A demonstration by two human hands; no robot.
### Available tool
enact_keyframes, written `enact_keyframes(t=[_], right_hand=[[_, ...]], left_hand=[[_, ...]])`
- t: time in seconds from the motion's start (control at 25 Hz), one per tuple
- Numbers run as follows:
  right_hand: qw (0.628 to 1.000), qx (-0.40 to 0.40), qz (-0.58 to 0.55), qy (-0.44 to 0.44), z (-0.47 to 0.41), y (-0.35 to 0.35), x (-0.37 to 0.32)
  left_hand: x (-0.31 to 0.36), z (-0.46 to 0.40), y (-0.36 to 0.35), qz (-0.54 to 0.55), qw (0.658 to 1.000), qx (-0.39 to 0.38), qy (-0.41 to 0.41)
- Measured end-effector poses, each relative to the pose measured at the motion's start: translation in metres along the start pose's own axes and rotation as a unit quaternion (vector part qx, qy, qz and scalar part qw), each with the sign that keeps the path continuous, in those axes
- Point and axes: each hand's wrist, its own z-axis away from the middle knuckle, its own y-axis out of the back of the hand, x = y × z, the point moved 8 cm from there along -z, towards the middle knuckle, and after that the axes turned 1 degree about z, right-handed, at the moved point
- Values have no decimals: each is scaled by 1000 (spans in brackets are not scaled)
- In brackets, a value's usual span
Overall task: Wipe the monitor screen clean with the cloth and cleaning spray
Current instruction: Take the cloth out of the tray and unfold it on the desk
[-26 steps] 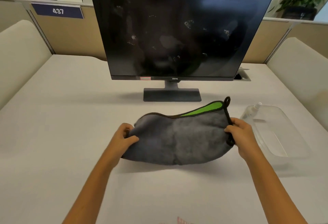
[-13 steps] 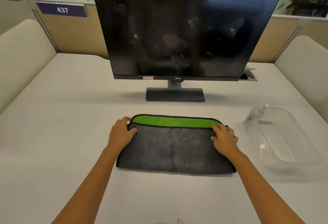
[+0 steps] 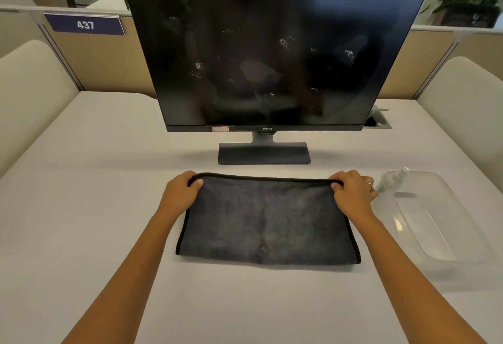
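Both hands, left hand [image 3: 179, 193] and right hand [image 3: 353, 193], pinched the folded grey microfibre cloth [image 3: 266, 223] by its far corners; a lift might have unfolded it, or swung it into the spray bottle [image 3: 392, 181] (just right of it, mid-right of frame).

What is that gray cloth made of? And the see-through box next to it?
The gray cloth looks like soft, fuzzy microfiber: its surface is matte and napped, with a stitched black edge that both hands pinch at the far corners. The see-through box looks like clear, slightly cloudy plastic: the table shows through it and its rounded rim catches the light. Neither can be told for certain by sight.
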Motion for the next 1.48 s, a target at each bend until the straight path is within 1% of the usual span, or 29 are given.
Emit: enact_keyframes(t=[0.04,0.12,0.2,0.24,0.32,0.4,0.44,0.52,0.6,0.72,0.84,0.96,1.08,1.16,1.24,1.36,1.44,1.48], right_hand=[[1000,-12,11,-9,-2,-8,0],[998,-45,48,-19,1,-26,1],[997,-57,58,-8,12,-38,0],[997,-51,52,10,20,-40,-5],[996,-39,41,72,45,-44,-22],[987,-32,61,144,79,-52,-41],[982,-38,81,165,96,-59,-47],[975,-78,122,170,122,-78,-48],[970,-115,153,151,137,-91,-36],[969,-111,166,147,143,-94,-27],[971,-111,161,140,140,-93,-25],[975,-101,161,118,136,-85,-16],[977,-93,172,82,133,-76,-6],[978,-93,181,34,129,-70,4],[985,-78,150,-37,125,-56,20],[991,-42,43,-123,119,-33,44],[988,-37,52,-138,116,-24,51],[990,-31,63,-125,116,-22,48]], left_hand=[[-1,-2,-6,-24,1000,-1,14],[-6,0,-20,-123,991,-7,43],[-6,9,-31,-216,975,13,41],[-1,16,-35,-236,971,30,17],[16,33,-54,-254,964,41,-68],[26,55,-84,-288,946,-3,-147],[25,67,-98,-307,937,-33,-164],[10,88,-118,-336,926,-68,-159],[-6,104,-122,-333,930,-62,-139],[-11,117,-113,-308,943,-34,-120],[-8,119,-107,-300,947,-23,-108],[-20,116,-90,-299,952,8,-59],[-38,115,-70,-290,957,30,0],[-46,115,-65,-290,956,30,11],[-42,117,-62,-299,954,28,-8],[-20,121,-69,-309,947,10,-84],[-10,121,-77,-307,944,-5,-116],[-7,120,-82,-296,947,-19,-124]])
